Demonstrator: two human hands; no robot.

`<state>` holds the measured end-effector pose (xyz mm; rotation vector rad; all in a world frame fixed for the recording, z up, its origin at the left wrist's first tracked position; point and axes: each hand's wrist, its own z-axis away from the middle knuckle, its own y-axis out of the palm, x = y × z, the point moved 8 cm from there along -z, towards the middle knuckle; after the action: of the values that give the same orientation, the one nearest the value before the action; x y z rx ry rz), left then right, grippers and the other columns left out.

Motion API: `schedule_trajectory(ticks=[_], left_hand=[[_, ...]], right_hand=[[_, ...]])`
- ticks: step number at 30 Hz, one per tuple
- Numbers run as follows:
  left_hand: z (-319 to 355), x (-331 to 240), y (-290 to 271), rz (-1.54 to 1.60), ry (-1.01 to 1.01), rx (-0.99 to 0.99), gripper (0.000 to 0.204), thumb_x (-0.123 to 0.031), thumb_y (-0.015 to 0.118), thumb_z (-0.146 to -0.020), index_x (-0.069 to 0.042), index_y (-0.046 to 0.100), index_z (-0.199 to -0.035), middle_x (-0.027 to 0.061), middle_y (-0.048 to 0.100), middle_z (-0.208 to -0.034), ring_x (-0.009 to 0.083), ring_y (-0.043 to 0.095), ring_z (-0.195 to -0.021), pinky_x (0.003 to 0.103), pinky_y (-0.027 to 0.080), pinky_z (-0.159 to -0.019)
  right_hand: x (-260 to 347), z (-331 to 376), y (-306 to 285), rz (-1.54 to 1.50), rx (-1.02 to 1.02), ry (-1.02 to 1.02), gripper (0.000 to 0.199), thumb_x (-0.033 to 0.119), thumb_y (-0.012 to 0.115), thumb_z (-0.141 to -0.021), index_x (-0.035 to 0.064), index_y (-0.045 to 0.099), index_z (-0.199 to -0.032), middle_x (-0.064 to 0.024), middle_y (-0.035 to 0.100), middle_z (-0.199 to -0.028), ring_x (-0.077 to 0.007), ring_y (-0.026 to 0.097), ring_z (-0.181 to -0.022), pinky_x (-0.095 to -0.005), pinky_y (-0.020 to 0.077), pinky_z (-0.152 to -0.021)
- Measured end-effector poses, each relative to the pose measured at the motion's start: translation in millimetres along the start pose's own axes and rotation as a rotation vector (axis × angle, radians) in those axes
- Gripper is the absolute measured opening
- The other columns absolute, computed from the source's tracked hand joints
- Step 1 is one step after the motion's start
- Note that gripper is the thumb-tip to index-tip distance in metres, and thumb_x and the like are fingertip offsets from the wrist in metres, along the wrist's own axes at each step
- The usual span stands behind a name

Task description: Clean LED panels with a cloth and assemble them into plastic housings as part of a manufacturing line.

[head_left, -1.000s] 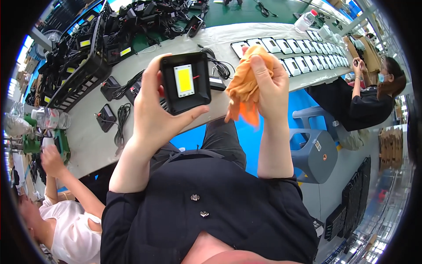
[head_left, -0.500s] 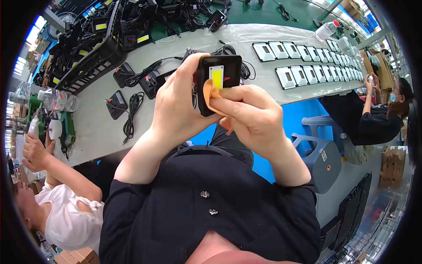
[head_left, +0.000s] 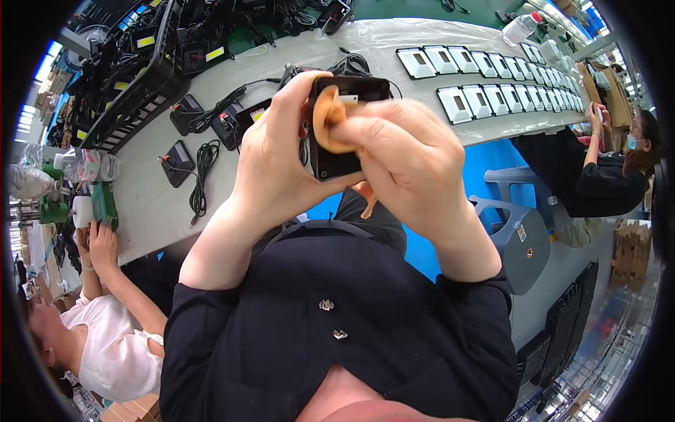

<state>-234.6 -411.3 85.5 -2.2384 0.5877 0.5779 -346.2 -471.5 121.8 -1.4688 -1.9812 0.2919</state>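
My left hand (head_left: 273, 144) grips a black rectangular lamp housing (head_left: 339, 166) by its left side and lower edge, holding it up in front of my chest. Pinched in my right hand (head_left: 411, 144) is an orange cloth (head_left: 325, 118), pressed inside the open face of the housing. Cloth and fingers cover most of the yellow LED panel in there; only a pale piece of its upper edge shows. A loose end of the cloth hangs below my right hand. Behind the housing, a black cable (head_left: 355, 65) lies coiled on the table.
Black lamp units with cables (head_left: 178, 163) lie on the table (head_left: 151, 211) to the left. A black crate (head_left: 144, 98) full of similar units stands behind them. White frames (head_left: 455, 105) sit in rows at the right. Co-workers sit at both sides; a grey-blue stool (head_left: 520, 253) stands at right.
The cloth has moved up inside the housing, covering more of the yellow panel. My left hand still grips the housing. The co-worker at left has lowered their hands.
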Motion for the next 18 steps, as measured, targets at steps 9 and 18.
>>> schedule_trajectory(ticks=[9,18], left_hand=[[-12,-12,36,0.481,-0.043,0.129,0.099,-0.021,0.094,-0.055,-0.001,0.037,-0.133,0.0118,0.057,-0.117,0.0196,0.062,-0.103,0.032,0.053,-0.085],[-13,-18,106,0.503,-0.156,0.405,0.113,-0.027,0.095,-0.050,-0.003,0.031,-0.140,0.0133,0.049,-0.127,0.0236,0.054,-0.117,0.038,0.047,-0.097]], right_hand=[[-102,76,-41,-1.246,-0.055,0.789,0.045,0.019,0.047,-0.087,-0.0002,0.050,-0.127,-0.0157,0.057,-0.111,-0.0165,0.059,-0.095,-0.0319,0.0511,-0.086],[-112,125,8,-1.522,0.139,0.981,0.038,0.019,0.058,-0.092,-0.0030,0.056,-0.123,-0.0157,0.065,-0.114,-0.0204,0.067,-0.096,-0.0331,0.0572,-0.081]])
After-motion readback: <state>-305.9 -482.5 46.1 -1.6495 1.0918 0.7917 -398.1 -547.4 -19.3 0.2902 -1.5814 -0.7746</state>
